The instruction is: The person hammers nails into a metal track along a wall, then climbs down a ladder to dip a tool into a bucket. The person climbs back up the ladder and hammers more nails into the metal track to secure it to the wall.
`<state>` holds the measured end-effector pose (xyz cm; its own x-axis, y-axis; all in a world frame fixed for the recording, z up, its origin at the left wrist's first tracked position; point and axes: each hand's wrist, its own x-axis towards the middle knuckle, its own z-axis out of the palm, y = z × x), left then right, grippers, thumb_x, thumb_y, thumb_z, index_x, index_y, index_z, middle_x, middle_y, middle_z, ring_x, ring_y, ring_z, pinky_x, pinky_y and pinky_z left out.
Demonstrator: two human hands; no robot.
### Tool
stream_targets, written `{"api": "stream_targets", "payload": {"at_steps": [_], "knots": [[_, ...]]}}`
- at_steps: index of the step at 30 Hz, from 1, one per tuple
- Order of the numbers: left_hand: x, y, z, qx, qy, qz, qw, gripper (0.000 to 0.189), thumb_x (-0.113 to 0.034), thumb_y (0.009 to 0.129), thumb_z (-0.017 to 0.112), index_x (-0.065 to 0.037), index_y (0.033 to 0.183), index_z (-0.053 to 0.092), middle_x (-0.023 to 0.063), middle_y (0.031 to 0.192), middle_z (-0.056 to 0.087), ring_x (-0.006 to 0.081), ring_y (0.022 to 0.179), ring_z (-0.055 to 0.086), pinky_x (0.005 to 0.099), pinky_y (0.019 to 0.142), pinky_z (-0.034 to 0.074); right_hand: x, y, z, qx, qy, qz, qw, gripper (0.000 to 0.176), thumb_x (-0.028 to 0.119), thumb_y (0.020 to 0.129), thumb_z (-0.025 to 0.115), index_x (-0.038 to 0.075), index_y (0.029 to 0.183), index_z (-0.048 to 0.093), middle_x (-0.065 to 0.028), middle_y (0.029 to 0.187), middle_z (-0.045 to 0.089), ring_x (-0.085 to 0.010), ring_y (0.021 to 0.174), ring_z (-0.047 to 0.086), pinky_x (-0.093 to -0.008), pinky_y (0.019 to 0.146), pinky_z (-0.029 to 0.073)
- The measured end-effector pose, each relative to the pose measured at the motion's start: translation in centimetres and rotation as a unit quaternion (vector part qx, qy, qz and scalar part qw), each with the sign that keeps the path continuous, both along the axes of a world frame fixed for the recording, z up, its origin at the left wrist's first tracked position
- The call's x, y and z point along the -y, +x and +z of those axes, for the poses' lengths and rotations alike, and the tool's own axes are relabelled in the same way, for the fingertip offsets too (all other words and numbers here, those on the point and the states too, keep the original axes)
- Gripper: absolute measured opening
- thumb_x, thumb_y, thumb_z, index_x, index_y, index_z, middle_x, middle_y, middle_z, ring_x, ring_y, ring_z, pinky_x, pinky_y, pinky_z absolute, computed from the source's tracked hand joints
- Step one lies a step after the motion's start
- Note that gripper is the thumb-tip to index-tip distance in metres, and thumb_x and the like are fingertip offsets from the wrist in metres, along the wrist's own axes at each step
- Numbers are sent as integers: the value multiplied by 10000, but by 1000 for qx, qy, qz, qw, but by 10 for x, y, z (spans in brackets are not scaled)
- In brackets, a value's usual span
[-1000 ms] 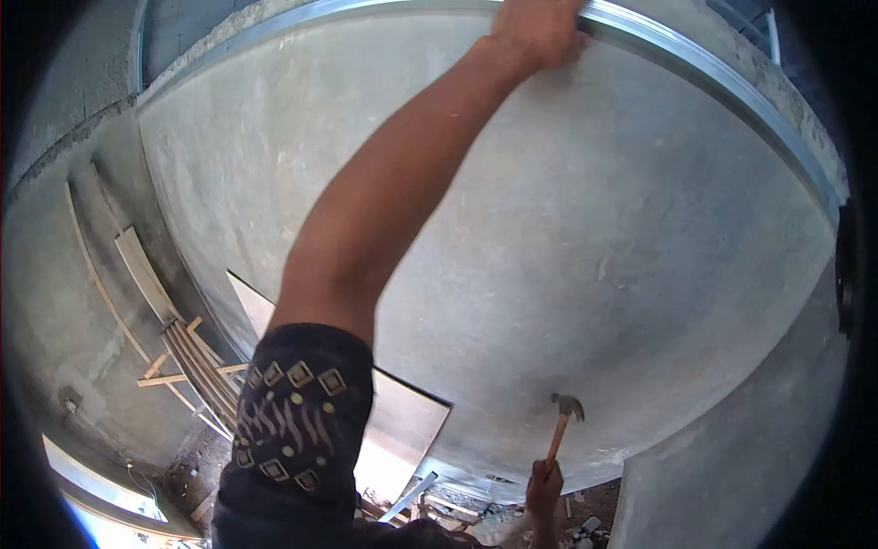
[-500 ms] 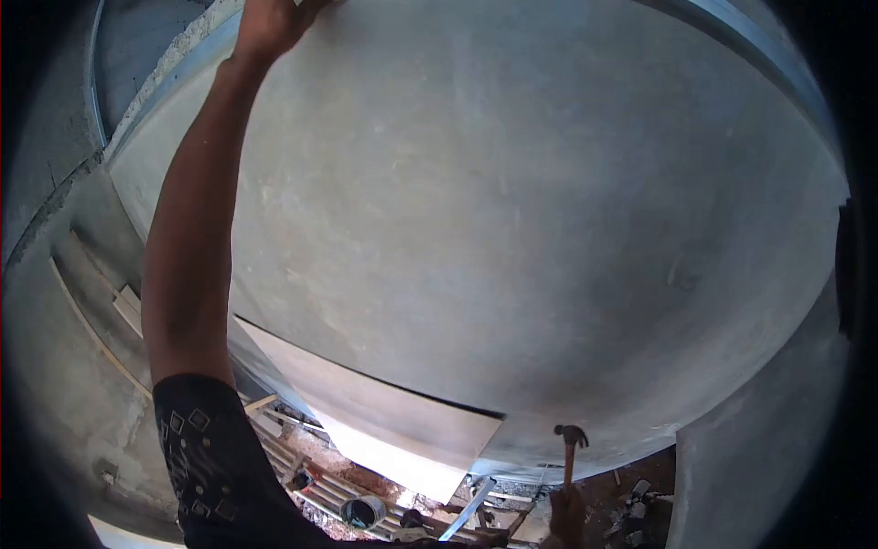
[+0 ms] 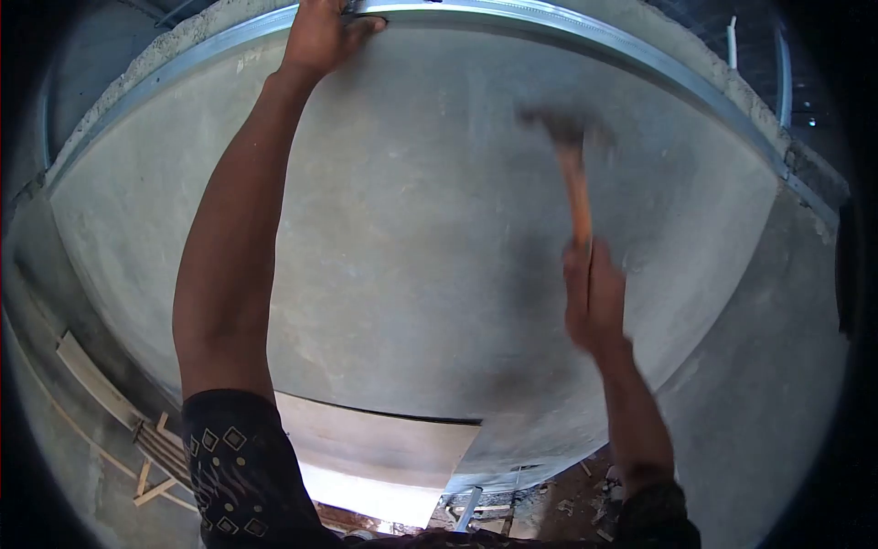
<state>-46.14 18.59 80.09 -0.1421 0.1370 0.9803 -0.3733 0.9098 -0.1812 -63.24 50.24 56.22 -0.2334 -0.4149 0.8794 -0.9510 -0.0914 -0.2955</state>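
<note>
Clamping the right hand [image 3: 593, 297], right of centre in the frame, shut around the lower end of one hammer [image 3: 576, 197], wooden-handled and standing almost upright in front of the grey concrete face [image 3: 412, 238]. Seeing the hammer's head only as a dark smear in the upper middle right, too blurred for telling claw from striking face, or touching from hanging just off the concrete. Reaching the left hand [image 3: 325, 37] to the top edge of the frame, upper left of centre, and laying it against one metal track [image 3: 567, 27] arching along the top of the concrete. Losing the fingertips there behind the track's lip and the frame edge, so not telling a closed grip from a flat press. Counting two hands and two bare forearms. Showing a pale print of small squares and dots on the dark sleeve [image 3: 233, 467] at lower left, and reading nothing more than pattern in it. Cutting off one pale board [image 3: 384, 439] at lower centre under the concrete's curved rim, with bright light just below. Making out a few wooden strips [image 3: 146, 457] at far lower left, too bent by the lens for a sure count, and rubble [image 3: 558, 503] at lower centre right, small and dim. Catching one thin white pipe [image 3: 732, 41] at upper right, beyond the track.
</note>
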Motion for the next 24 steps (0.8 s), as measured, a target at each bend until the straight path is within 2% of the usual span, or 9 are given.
{"api": "stream_targets", "payload": {"at_steps": [4,7,9,11,15,17,21,23,24], "knots": [[-7,4,-3,5,29,-34,999,405,-152,817,799,-37,1175,649,148,1172,619,322,1109,577,434,987,472,43,18,113,-106,-22,-92,990,334,339,1070,441,22,984,499,-64,599,507,-180,493,527,-355,456,415],[-5,3,-3,-12,26,-35,999,411,-129,819,788,-36,1191,641,148,1167,616,321,1110,571,435,989,471,57,34,156,-144,13,-142,979,341,332,1070,441,11,1002,532,-78,581,515,-195,487,535,-361,458,419],[-4,3,-2,-7,18,-54,998,416,-121,815,788,-36,1194,639,148,1159,617,321,1110,568,433,993,465,56,46,164,-151,32,-165,974,342,325,1071,439,6,1012,549,-82,575,520,-196,486,538,-363,461,422],[-2,5,-2,-8,16,-71,997,422,-113,811,787,-36,1198,637,148,1151,618,322,1109,565,432,997,459,58,54,166,-270,-179,-37,945,351,319,1074,431,2,1016,569,-91,567,523,-191,476,534,-367,454,421],[-4,9,0,6,6,-57,998,413,-109,809,787,-32,1189,644,155,1126,625,328,1095,565,431,973,464,79,22,160,-274,-209,0,939,353,321,1074,433,0,1004,561,-89,561,519,-182,456,517,-354,446,409],[-7,10,3,15,11,-65,998,415,-112,809,787,-30,1190,643,157,1119,628,330,1095,563,433,970,461,78,12,161,-181,-23,-210,960,328,308,1071,451,10,979,554,-77,558,510,-159,450,511,-331,439,395],[-2,5,-1,9,2,-53,999,414,-126,806,795,-26,1181,654,156,1116,633,327,1083,572,437,973,463,54,25,169,-194,-32,-151,969,291,280,1068,463,17,968,536,-69,565,508,-143,460,512,-320,438,389],[0,6,1,-7,7,-53,999,422,-133,805,798,-27,1187,653,153,1118,634,325,1087,571,439,986,457,56,42,174,-265,-152,-48,951,262,262,1065,469,14,1004,530,-74,568,505,-131,460,501,-317,440,395],[-1,6,0,-8,6,-58,998,425,-135,805,800,-30,1189,655,152,1123,634,325,1092,570,440,991,455,60,45,175,-267,-155,-46,950,262,262,1065,469,14,1004,530,-74,568,505,-131,460,501,-317,440,395]]}}
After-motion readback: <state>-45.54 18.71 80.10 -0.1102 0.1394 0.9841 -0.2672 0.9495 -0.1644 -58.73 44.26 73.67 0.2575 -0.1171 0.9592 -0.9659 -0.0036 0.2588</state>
